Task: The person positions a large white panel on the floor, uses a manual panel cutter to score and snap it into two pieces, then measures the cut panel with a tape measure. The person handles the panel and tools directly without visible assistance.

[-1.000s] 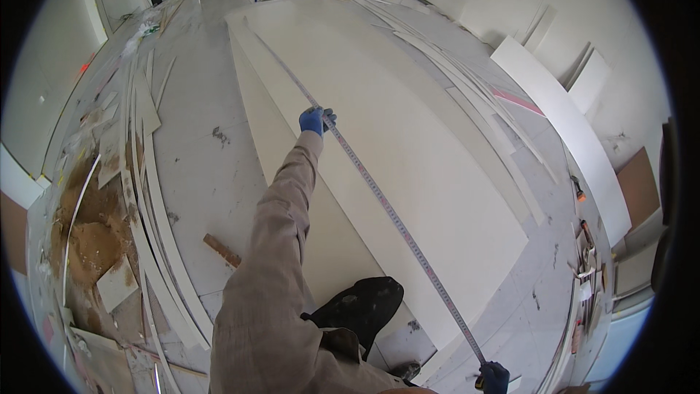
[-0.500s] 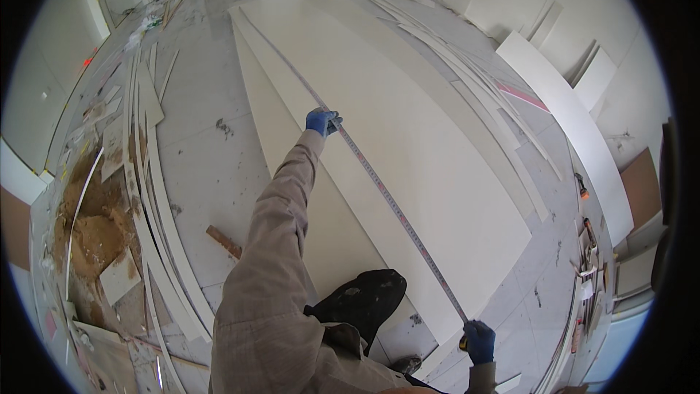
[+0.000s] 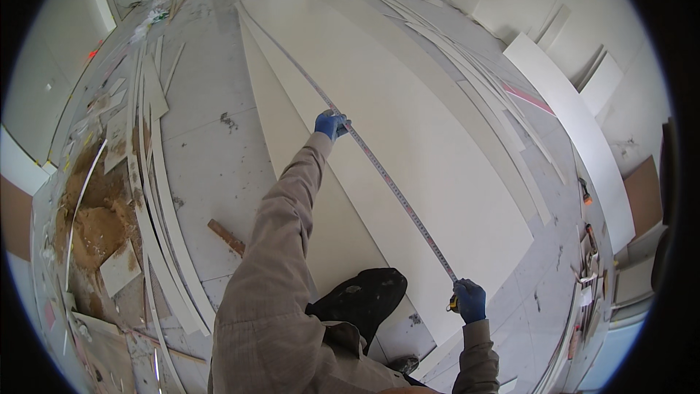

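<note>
A long tape measure blade [image 3: 394, 188] stretches over the large off-white board [image 3: 437, 153], from its far left corner down to the near right. My left hand [image 3: 332, 125], in a blue glove, pinches the blade about midway along. My right hand [image 3: 470, 300], gloved in blue too, grips the tape measure's yellow and black case [image 3: 453, 303] above the board's near edge. Beneath the top board, another off-white board [image 3: 332, 237] shows along the left side. My bent knee [image 3: 364, 295] in black trousers is over that lower board.
Long off-cut strips [image 3: 149, 197] lie on the left beside a heap of brown sand [image 3: 98, 233]. A short brown wood piece [image 3: 226, 237] rests on the floor. More strips [image 3: 503, 142] lie to the right, and a white panel [image 3: 576, 131] leans by the wall. Hand tools [image 3: 585, 191] lie near it.
My right hand has moved up and away from me with the tape measure case, shortening the blade between my hands. My left hand has shifted slightly right in the picture, still pinching the blade.
</note>
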`<control>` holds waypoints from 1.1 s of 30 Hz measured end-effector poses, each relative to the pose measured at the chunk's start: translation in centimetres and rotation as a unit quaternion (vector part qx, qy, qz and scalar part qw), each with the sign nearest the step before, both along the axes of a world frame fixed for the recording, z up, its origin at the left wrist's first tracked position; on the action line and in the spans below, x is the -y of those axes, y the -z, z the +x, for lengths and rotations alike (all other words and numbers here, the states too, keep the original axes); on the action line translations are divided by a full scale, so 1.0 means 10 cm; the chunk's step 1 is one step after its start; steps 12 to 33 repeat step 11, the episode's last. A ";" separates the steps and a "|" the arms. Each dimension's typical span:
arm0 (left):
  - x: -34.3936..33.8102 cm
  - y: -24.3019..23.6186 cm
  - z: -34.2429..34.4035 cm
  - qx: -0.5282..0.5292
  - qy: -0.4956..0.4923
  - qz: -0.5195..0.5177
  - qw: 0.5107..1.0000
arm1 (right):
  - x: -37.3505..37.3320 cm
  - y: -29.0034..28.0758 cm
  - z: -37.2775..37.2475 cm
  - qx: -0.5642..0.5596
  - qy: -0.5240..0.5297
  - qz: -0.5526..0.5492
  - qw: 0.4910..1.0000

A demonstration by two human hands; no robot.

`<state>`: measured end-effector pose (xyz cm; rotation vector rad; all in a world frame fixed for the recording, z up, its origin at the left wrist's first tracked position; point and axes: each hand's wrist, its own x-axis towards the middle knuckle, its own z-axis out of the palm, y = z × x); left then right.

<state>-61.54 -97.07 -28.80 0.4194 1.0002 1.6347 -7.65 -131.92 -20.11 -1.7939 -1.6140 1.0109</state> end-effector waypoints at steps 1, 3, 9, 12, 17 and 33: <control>0.01 0.03 0.00 0.000 0.001 -0.003 1.000 | -0.01 0.02 0.02 -0.026 -0.002 -0.003 1.000; 0.01 0.12 0.02 -0.003 0.002 -0.002 1.000 | -0.04 0.11 0.05 0.007 -0.007 0.023 1.000; 0.03 0.44 0.25 0.029 0.055 -0.003 0.998 | -0.17 0.22 0.25 0.089 -0.012 0.031 0.996; 0.06 0.48 0.43 0.031 0.067 -0.010 0.997 | -0.19 0.22 0.30 0.103 -0.008 0.029 0.994; 0.06 0.48 0.43 0.031 0.067 -0.010 0.997 | -0.19 0.22 0.30 0.103 -0.008 0.029 0.994; 0.06 0.48 0.43 0.031 0.067 -0.010 0.997 | -0.19 0.22 0.30 0.103 -0.008 0.029 0.994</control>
